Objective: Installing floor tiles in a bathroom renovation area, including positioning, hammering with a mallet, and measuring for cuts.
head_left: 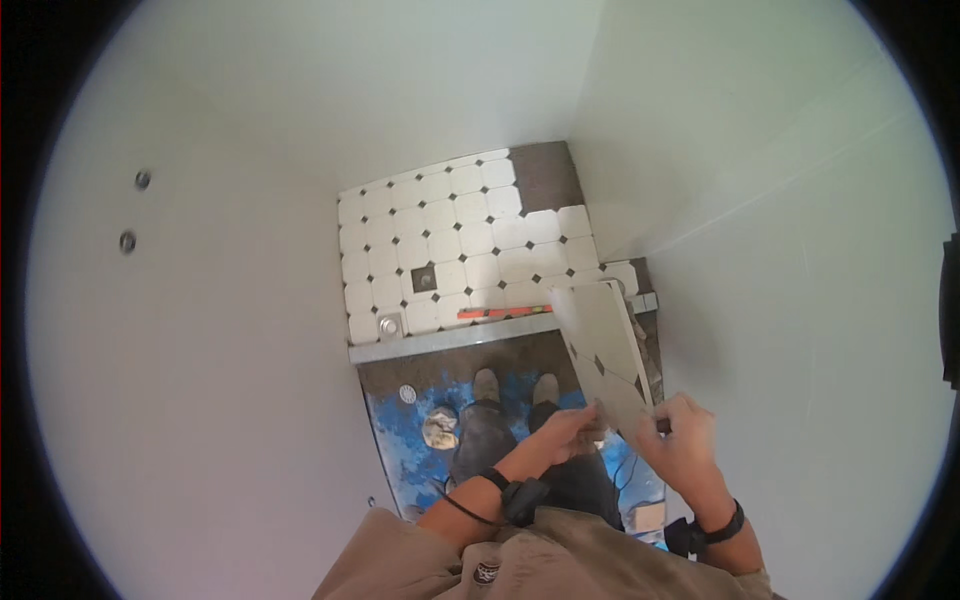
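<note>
A white tile with dark diamond marks (600, 335) is held tilted in front of me, above the floor. My left hand (568, 435) grips its lower left corner, thumb on the face and fingers curled under. My right hand (684, 438) is closed at the lower right edge of the tile. Something small and dark shows by the right fingers; I cannot make out what it is. Behind the tile's right edge, part of the floor is hidden.
Ahead, matching floor tiles (440, 215) surround a square drain (424, 279), with a bare brown patch (547, 175) at the far right. An orange spirit level (495, 313) lies by the raised grey curb (440, 345). A crumpled pale bundle (440, 428) rests on the blue-smeared floor.
</note>
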`<state>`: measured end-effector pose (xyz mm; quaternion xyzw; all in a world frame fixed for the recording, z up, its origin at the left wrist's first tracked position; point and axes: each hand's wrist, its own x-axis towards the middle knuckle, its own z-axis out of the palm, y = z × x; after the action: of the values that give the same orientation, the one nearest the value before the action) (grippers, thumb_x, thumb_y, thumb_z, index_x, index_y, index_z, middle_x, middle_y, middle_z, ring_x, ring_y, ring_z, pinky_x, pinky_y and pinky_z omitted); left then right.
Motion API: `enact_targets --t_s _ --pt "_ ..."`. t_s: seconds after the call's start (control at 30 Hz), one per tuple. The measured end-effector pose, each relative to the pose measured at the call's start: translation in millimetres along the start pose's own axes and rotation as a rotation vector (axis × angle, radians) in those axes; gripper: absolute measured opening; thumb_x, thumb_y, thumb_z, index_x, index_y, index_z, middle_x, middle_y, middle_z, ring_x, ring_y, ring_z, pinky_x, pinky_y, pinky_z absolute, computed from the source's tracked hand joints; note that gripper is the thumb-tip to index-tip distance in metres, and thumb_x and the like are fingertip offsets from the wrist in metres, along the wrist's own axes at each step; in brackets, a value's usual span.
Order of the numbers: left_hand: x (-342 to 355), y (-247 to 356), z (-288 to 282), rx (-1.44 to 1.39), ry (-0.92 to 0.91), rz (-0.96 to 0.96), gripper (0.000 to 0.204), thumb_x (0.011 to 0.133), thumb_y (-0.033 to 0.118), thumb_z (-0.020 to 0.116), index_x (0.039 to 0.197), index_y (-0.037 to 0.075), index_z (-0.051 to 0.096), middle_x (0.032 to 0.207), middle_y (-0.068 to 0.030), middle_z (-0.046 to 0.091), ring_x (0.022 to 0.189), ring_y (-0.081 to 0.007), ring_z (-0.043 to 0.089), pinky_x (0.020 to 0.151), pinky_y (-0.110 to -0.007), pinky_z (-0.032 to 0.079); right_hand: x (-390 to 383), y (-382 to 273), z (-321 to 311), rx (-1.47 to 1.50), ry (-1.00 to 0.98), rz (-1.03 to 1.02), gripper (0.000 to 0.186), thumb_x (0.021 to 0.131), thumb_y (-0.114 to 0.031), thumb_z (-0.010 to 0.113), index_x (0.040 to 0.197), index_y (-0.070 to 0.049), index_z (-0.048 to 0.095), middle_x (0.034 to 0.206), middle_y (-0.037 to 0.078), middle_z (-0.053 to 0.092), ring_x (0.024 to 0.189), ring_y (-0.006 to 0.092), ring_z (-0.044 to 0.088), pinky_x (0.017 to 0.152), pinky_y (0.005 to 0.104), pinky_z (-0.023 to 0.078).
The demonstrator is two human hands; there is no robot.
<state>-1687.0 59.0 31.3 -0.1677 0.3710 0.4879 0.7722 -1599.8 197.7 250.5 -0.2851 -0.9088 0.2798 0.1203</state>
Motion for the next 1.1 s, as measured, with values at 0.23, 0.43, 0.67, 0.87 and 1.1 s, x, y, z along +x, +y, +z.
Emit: enact_targets --t_s 0.23,0.43,0.67,0.87,1.1 --pt "10.1 47.3 39.1 -0.192 -0.111 -0.143 0.032 0.098 0.035 0.061 0.116 0.009 0.063 0.111 -0.0037 0.062 0.086 -0.0163 0.059 0.072 -0.03 0.052 32.4 -23.9 -44.0 0.018 0.06 0.018 0.021 0.072 -0.005 0.076 0.078 -0.005 0.055 0.066 0.011 0.053 0.049 0.0276 0.055 0.043 0.0367 0.042" --pt "66.7 78.2 42.4 -0.263 -0.336 0.022 0.023 0.098 0.017 0.058 0.118 0.005 0.062 0.115 -0.0076 0.065 0.104 -0.018 0.063 0.082 -0.03 0.055 37.9 14.5 -41.6 -0.084 -0.022 -0.042 0.024 0.072 -0.004 0.076 0.079 -0.005 0.053 0.064 0.008 0.052 0.047 0.0248 0.054 0.042 0.037 0.042" --pt "79.3 246.9 13.4 0.358 0.007 0.33 0.034 0.091 0.015 0.065 0.122 0.0 0.058 0.107 -0.0087 0.065 0.089 -0.0192 0.064 0.073 -0.032 0.054 78.0 71.3 -9.3 0.02 -0.076 0.102 0.024 0.078 -0.018 0.072 0.074 -0.001 0.056 0.065 0.013 0.054 0.051 0.0328 0.058 0.047 0.0422 0.047" --pt "46.7 365.3 4.5 0.726 0.233 0.51 0.035 0.086 0.007 0.063 0.118 -0.003 0.058 0.082 -0.005 0.06 0.065 -0.0125 0.055 0.053 -0.026 0.043 138.8 140.5 86.3 0.242 0.048 0.124 0.033 0.082 -0.026 0.071 0.075 0.005 0.062 0.063 0.022 0.06 0.056 0.0396 0.062 0.055 0.0458 0.05" --pt "128.5 410.8 -113.3 0.755 0.452 0.434 0.025 0.082 0.014 0.075 0.086 0.003 0.053 0.067 -0.0046 0.055 0.051 -0.0118 0.049 0.041 -0.024 0.033 179.4 218.5 240.9 0.557 -0.037 0.66 0.049 0.08 -0.039 0.076 0.074 0.007 0.061 0.072 0.026 0.062 0.067 0.0337 0.062 0.062 0.0419 0.048"
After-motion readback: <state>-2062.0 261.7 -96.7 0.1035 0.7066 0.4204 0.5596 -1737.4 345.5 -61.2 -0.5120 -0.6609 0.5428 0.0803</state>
